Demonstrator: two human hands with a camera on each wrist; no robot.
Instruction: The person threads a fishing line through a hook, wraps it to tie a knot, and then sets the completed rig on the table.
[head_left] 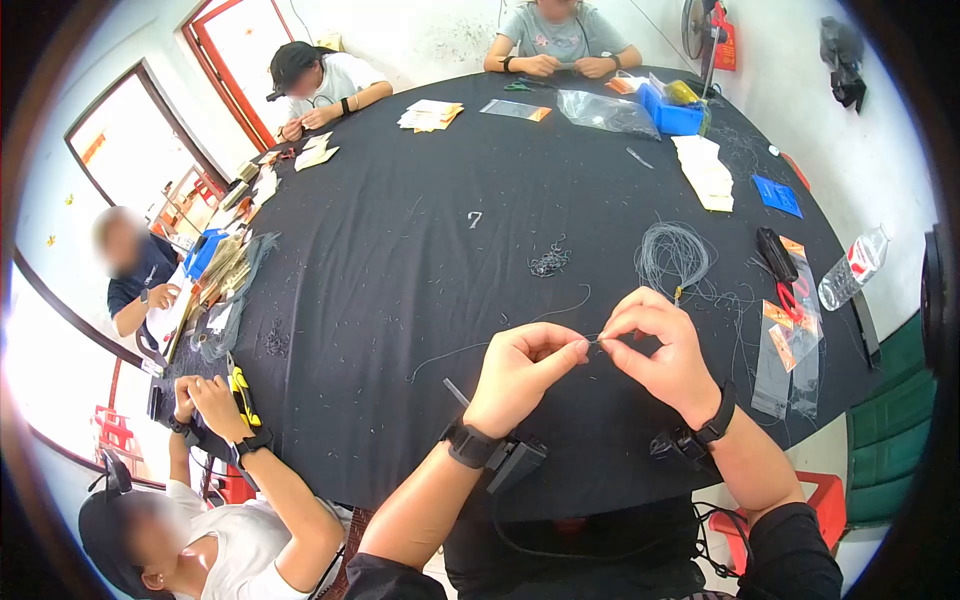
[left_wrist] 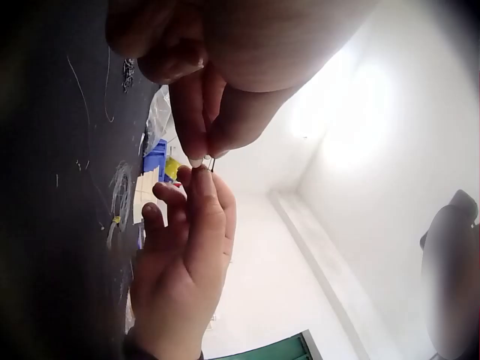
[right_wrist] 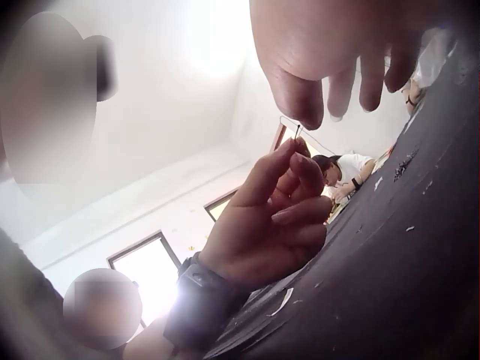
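Note:
Thumb and forefinger of my left hand [head_left: 522, 372] pinch a tiny dark fish hook [right_wrist: 298, 133], its thin shank standing up past the fingertips. My right hand [head_left: 662, 352] meets it tip to tip, thumb and forefinger pinching thin fishing line [right_wrist: 285, 118] by the hook's end. The fingertips hide most of the hook and line. Both hands are raised over the black cloth near the front edge. Beyond them lie a heap of small dark hooks [head_left: 548, 261] and a coil of grey fishing line [head_left: 675, 258].
To the right are clear plastic packets [head_left: 772, 370], red-handled scissors [head_left: 790, 300] and a water bottle [head_left: 855, 267]. A blue bin [head_left: 672, 115] and pale cards [head_left: 704, 172] stand farther back. At the left a person sits close by yellow-handled pliers [head_left: 240, 390]; others sit around the table.

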